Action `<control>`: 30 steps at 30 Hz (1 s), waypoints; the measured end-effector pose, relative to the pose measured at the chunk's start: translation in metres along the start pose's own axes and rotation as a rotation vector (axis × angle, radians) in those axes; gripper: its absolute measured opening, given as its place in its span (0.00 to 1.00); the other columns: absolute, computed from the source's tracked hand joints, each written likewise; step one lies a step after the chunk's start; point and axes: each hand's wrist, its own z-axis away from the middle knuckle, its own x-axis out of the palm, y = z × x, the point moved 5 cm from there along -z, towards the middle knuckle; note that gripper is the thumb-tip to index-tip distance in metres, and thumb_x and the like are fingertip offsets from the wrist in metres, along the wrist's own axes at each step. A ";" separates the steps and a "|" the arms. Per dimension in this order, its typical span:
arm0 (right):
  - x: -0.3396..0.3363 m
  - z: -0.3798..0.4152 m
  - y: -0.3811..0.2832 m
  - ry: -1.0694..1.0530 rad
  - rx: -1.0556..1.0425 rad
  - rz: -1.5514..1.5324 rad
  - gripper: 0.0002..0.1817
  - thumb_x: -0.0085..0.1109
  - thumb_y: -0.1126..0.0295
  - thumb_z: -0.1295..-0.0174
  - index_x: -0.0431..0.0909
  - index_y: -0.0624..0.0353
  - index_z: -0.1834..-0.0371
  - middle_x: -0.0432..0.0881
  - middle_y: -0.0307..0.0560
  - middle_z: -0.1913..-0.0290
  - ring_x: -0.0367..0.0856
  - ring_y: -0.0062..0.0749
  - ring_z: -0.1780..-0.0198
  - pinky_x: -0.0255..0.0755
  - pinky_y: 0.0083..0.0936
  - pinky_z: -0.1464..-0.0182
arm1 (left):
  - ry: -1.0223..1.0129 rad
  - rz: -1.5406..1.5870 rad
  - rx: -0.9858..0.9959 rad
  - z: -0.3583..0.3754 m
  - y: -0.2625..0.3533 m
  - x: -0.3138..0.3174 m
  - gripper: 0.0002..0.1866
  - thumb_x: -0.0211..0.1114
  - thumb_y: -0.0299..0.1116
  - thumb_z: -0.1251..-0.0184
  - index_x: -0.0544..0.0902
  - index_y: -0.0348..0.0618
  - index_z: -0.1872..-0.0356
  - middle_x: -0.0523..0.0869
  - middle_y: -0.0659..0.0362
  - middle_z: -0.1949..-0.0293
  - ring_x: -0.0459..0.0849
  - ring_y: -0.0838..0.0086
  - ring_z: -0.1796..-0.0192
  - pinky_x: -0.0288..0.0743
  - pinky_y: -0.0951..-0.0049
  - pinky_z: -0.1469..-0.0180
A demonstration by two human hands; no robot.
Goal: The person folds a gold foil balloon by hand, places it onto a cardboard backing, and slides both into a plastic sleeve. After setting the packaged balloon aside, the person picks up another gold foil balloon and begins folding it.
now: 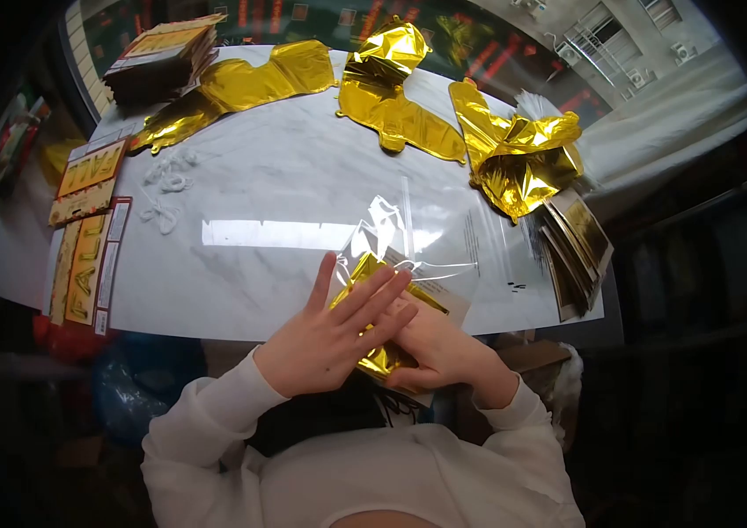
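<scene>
At the table's front edge lies a folded gold foil balloon (384, 361), with a pale printed card beneath it. A clear plastic bag (444, 231) spreads out beyond it on the table. My left hand (325, 339) is open, its fingers spread flat over the foil and across my right hand's fingers. From the right, my right hand (448, 348) grips the foil, its thumb across the near end. Its other fingertips are partly hidden under my left hand.
Gold foil balloons (259, 79) lie along the back, with another crumpled heap (523, 163) at right. A stack of packages (166, 57) stands back left, printed packs (87, 264) at the left edge, white string (166, 189) nearby, cards (576, 255) at right.
</scene>
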 end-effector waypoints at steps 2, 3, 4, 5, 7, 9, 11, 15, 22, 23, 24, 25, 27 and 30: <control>0.002 0.004 -0.003 0.014 0.036 0.043 0.47 0.57 0.38 0.28 0.62 0.66 0.20 0.61 0.66 0.19 0.55 0.65 0.16 0.45 0.56 0.15 | 0.008 0.025 -0.042 0.000 0.002 0.000 0.35 0.55 0.38 0.22 0.61 0.42 0.17 0.52 0.41 0.14 0.47 0.51 0.11 0.23 0.18 0.23; 0.001 0.004 -0.005 0.028 0.071 0.085 0.48 0.60 0.38 0.30 0.61 0.65 0.19 0.60 0.66 0.18 0.54 0.65 0.16 0.45 0.56 0.15 | 0.017 0.049 -0.084 0.001 0.002 0.001 0.35 0.55 0.37 0.23 0.61 0.43 0.17 0.51 0.41 0.14 0.46 0.50 0.11 0.22 0.18 0.24; -0.001 0.004 -0.009 0.032 0.073 0.086 0.48 0.60 0.38 0.30 0.61 0.65 0.19 0.60 0.66 0.18 0.54 0.65 0.16 0.45 0.56 0.15 | 0.015 0.049 -0.080 0.004 0.007 0.003 0.35 0.55 0.37 0.23 0.61 0.43 0.17 0.51 0.41 0.14 0.46 0.50 0.11 0.22 0.18 0.24; -0.004 0.003 -0.013 0.029 0.096 0.096 0.49 0.63 0.39 0.31 0.60 0.63 0.18 0.59 0.66 0.17 0.54 0.64 0.15 0.45 0.55 0.15 | 0.105 -0.041 -0.146 0.012 0.012 0.002 0.34 0.60 0.34 0.25 0.65 0.43 0.20 0.56 0.41 0.16 0.50 0.49 0.13 0.28 0.20 0.22; -0.004 0.003 -0.016 0.031 0.120 0.099 0.50 0.65 0.41 0.33 0.59 0.62 0.17 0.58 0.66 0.17 0.53 0.64 0.15 0.45 0.55 0.15 | 0.186 -0.130 -0.209 0.031 0.024 0.005 0.33 0.64 0.31 0.28 0.70 0.43 0.23 0.60 0.40 0.18 0.55 0.47 0.14 0.35 0.22 0.21; -0.002 0.006 -0.015 0.024 0.164 0.123 0.51 0.68 0.44 0.36 0.58 0.60 0.16 0.56 0.66 0.16 0.52 0.64 0.14 0.45 0.54 0.15 | 0.548 0.090 -0.269 0.068 0.031 0.002 0.28 0.70 0.24 0.35 0.79 0.45 0.32 0.74 0.45 0.27 0.77 0.47 0.30 0.69 0.38 0.30; -0.001 0.007 -0.015 0.033 0.162 0.138 0.52 0.69 0.45 0.37 0.58 0.60 0.16 0.57 0.66 0.16 0.52 0.64 0.15 0.45 0.54 0.16 | 0.677 0.369 -0.251 0.108 0.044 0.037 0.23 0.76 0.22 0.40 0.84 0.43 0.42 0.86 0.50 0.46 0.87 0.55 0.53 0.82 0.58 0.53; 0.001 0.004 -0.022 0.059 0.183 0.162 0.50 0.71 0.46 0.39 0.62 0.60 0.19 0.57 0.66 0.16 0.52 0.64 0.14 0.44 0.57 0.16 | 0.211 0.939 -0.653 0.091 0.030 0.075 0.15 0.76 0.28 0.34 0.87 0.36 0.48 0.90 0.51 0.63 0.91 0.66 0.64 0.84 0.69 0.59; 0.012 0.008 -0.042 0.241 0.217 0.272 0.34 0.77 0.53 0.41 0.76 0.53 0.35 0.70 0.56 0.21 0.65 0.59 0.18 0.51 0.64 0.19 | 0.245 2.105 -0.723 0.068 0.030 0.102 0.21 0.58 0.26 0.21 0.77 0.31 0.31 0.85 0.48 0.35 0.84 0.63 0.33 0.76 0.64 0.29; 0.014 0.010 -0.044 0.245 0.222 0.274 0.34 0.77 0.53 0.41 0.76 0.53 0.35 0.70 0.56 0.21 0.65 0.59 0.18 0.51 0.64 0.19 | 0.309 2.305 -0.654 0.064 0.034 0.099 0.23 0.54 0.25 0.20 0.73 0.30 0.27 0.81 0.47 0.30 0.81 0.61 0.29 0.72 0.62 0.25; 0.017 0.013 -0.044 0.259 0.242 0.282 0.32 0.76 0.54 0.40 0.76 0.53 0.35 0.72 0.53 0.22 0.66 0.58 0.19 0.51 0.64 0.19 | 0.302 2.305 -0.653 0.060 0.038 0.094 0.23 0.54 0.25 0.20 0.73 0.30 0.27 0.81 0.47 0.30 0.81 0.61 0.29 0.72 0.62 0.25; 0.019 0.015 -0.045 0.271 0.261 0.288 0.31 0.76 0.55 0.39 0.77 0.52 0.35 0.73 0.51 0.23 0.68 0.56 0.20 0.52 0.64 0.19 | 0.329 2.351 -0.700 0.058 0.042 0.086 0.25 0.52 0.24 0.20 0.70 0.29 0.26 0.79 0.46 0.28 0.79 0.60 0.27 0.71 0.59 0.24; 0.021 0.019 -0.049 0.306 0.256 0.287 0.30 0.75 0.56 0.39 0.78 0.52 0.35 0.74 0.50 0.24 0.69 0.55 0.21 0.52 0.63 0.19 | 0.354 2.396 -0.748 0.059 0.045 0.081 0.26 0.50 0.23 0.21 0.68 0.28 0.24 0.76 0.46 0.27 0.77 0.59 0.25 0.70 0.57 0.22; 0.021 0.025 -0.057 0.365 0.256 0.309 0.28 0.75 0.58 0.38 0.80 0.52 0.36 0.77 0.48 0.26 0.72 0.52 0.23 0.54 0.62 0.19 | 0.385 2.393 -0.592 0.063 0.048 0.076 0.24 0.51 0.24 0.18 0.70 0.28 0.26 0.78 0.45 0.29 0.79 0.60 0.27 0.71 0.59 0.23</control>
